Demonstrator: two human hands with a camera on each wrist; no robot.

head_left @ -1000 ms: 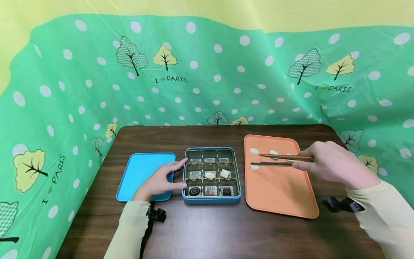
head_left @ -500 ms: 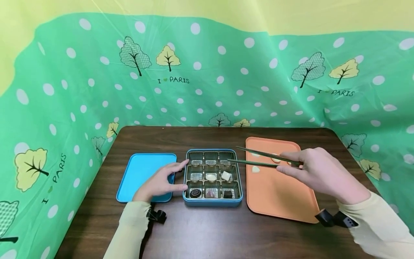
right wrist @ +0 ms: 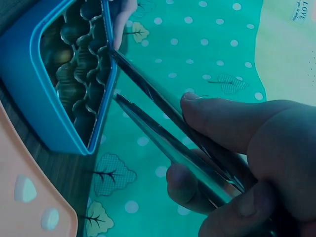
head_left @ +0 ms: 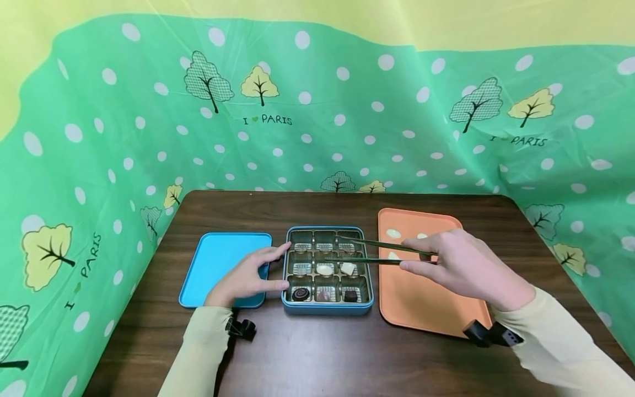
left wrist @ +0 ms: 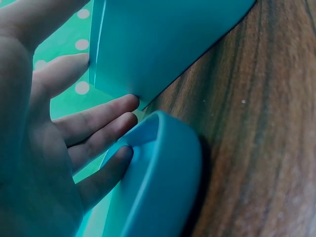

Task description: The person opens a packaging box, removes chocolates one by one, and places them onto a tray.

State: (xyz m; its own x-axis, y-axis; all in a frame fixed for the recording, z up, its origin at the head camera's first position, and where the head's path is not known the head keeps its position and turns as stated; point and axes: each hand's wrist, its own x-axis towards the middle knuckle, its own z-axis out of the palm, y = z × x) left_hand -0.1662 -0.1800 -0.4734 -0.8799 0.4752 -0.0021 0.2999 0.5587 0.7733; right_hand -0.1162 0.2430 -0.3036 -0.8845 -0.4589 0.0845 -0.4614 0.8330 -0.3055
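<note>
A blue box [head_left: 327,310] holds a clear divided insert. In its front row sit a dark round chocolate [head_left: 300,294], a pinkish-brown piece [head_left: 324,296] and a dark square chocolate [head_left: 350,296]; a white oval piece [head_left: 324,269] and a white square piece [head_left: 348,268] occupy the middle row. My right hand [head_left: 458,270] holds long tweezers [head_left: 379,243], whose spread tips are over the box's back and middle rows with nothing visible between them. Thumb and index finger of my left hand [head_left: 245,277], spread wide, touch the box's left side.
On the right an orange tray [head_left: 421,303] bears several white pieces [head_left: 393,234], partly hidden by my right hand. A blue lid [head_left: 210,264] lies left of the box, partly under my left hand. A patterned green curtain [head_left: 347,82] stands behind the brown table [head_left: 307,353].
My right hand has moved left with the tweezers, from over the orange tray to over the box. Their tips stay spread apart. The left hand keeps its place.
</note>
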